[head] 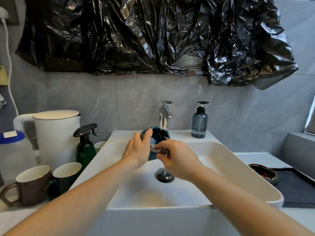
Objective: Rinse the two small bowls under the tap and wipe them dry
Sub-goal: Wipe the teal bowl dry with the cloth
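A small teal bowl [159, 135] is tilted on its side above the white sink [238, 169], its opening facing right. My left hand [139, 149] grips its rim and back. My right hand [177, 159] presses a small grey cloth [157, 149] into the bowl's inside. The chrome tap [165, 116] stands just behind the bowl, and no water runs from it. A second small bowl [263, 173], dark brown and glossy, sits on a dark tray [300, 189] to the right of the sink.
Left of the sink stand a white kettle [56, 133], a dark green spray bottle [86, 147], a brown mug [31, 184] and a dark green mug [68, 174]. A blue soap dispenser [199, 121] stands on the sink's back ledge. The drain plug [165, 175] sits mid-basin.
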The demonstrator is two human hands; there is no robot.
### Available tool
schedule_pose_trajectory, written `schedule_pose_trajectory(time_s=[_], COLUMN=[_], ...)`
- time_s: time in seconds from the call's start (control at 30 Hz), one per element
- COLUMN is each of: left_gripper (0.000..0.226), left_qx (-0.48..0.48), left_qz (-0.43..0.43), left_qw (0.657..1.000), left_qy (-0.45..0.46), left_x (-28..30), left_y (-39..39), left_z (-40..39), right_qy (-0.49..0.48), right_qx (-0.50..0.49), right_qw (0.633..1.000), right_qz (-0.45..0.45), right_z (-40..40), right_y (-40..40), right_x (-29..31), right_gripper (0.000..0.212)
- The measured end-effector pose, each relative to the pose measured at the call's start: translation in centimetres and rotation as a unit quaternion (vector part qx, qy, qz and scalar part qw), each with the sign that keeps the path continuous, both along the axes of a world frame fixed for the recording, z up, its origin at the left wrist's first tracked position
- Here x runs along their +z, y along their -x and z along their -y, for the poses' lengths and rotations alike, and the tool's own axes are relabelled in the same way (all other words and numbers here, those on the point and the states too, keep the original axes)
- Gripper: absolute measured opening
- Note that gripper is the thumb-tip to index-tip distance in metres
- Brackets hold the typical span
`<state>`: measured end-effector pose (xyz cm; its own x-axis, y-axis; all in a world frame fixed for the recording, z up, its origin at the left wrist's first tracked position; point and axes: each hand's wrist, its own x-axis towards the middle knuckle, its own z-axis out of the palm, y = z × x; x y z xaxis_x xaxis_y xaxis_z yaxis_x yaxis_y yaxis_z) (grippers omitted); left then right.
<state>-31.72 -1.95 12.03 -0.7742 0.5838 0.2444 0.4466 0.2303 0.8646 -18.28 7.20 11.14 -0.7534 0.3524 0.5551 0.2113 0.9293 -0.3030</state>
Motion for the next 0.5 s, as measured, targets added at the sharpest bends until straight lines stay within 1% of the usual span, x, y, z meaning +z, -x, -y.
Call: schedule_pose_trajectory(time_s=[0.07,0.13,0.2,0.27,0.3,0.37,0.5], left_gripper=[0.07,0.068,0.063,0.054,0.051,0.049,0.042], left_qx=[0.019,0.045,0.029,-0.017,-0.039,-0.079,-0.127], left_qz=[-0.002,0.022,0.08,0.175,0.225,0.291,0.334], left_qw=[1.0,0.999,0.995,0.98,0.967,0.945,0.925], left_qy=[-0.007,-0.02,-0.045,-0.091,-0.112,-0.129,-0.13], left_x=[0.2,0.5,0.6,0.9,1.0,1.1,1.0], left_y=[0.2,1.0,1.6,1.1,0.6,-0.2,-0.7], left_z=[0.3,0.5,0.5,0.6,0.5,0.5,0.7], right_qy=[-0.02,-0.007,0.071,0.166,0.192,0.206,0.21], right_qx=[-0.035,-0.076,-0.07,-0.032,-0.018,-0.004,0.032], right_qw=[0.998,0.99,0.98,0.962,0.955,0.95,0.947], right_qz=[-0.056,-0.115,-0.172,-0.213,-0.224,-0.236,-0.242], right_z=[-0.7,-1.8,-2.7,-2.7,-2.6,-2.3,-2.1], right_y=[-0.4,-0.8,-1.0,-0.9,-0.8,-0.7,-0.9], right_x=[0.2,0.3,0.1,0.0,0.1,0.1,0.4], right_gripper=[0.018,0.015,0.012,0.013,0.013,0.014,0.027])
